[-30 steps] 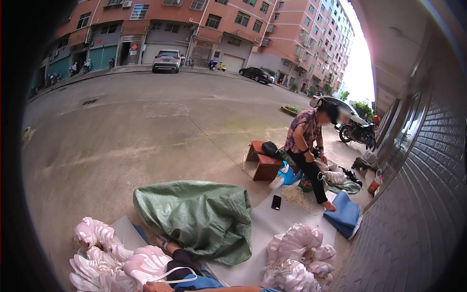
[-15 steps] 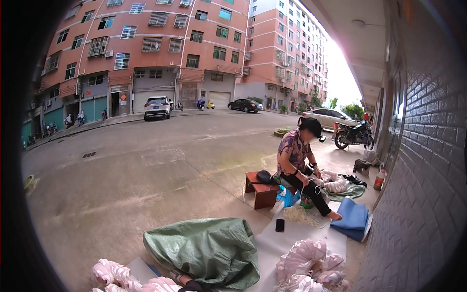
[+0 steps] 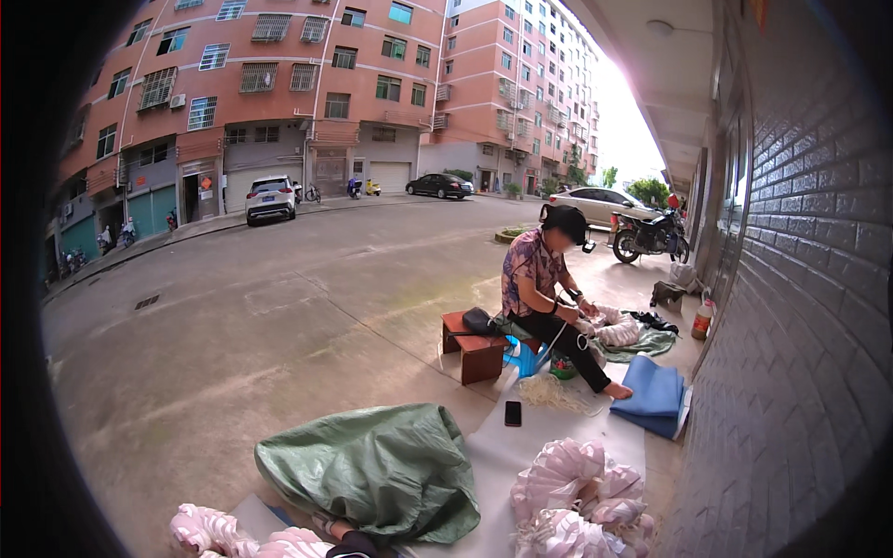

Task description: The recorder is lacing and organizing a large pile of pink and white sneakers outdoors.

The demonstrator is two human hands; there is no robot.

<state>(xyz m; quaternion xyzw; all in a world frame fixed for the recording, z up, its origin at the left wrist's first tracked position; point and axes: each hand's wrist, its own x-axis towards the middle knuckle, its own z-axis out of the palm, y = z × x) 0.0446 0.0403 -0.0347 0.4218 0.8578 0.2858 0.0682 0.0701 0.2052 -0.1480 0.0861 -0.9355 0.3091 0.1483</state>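
Note:
Neither of my hands shows. At the lower edge, a bit of dark cloth and what looks like part of a foot [image 3: 323,524] lie beside a green woven sack [image 3: 372,474]. Left of these are bulky pink-and-white wrapped coils [image 3: 206,530], cut off by the edge. A larger heap of similar pink coils [image 3: 567,488] rests on a pale sheet [image 3: 493,465] to the right. Farther off, a seated person [image 3: 539,279] bends over another pink-and-white coil [image 3: 616,327], both hands near it, with a pale strip looping by the knee.
A black phone [image 3: 513,414] and loose pale strips [image 3: 549,392] lie on the sheet. Near the person are a brown bench [image 3: 479,367], a folded blue mat [image 3: 648,395] and a bottle [image 3: 702,319]. A grey brick wall [image 3: 791,391] runs along the right; a motorcycle [image 3: 651,234] stands beyond.
The whole view has shifted, so things appear farther left and slightly higher. The seated person's hands have moved closer together near the coil, and the strip now hangs in a loop.

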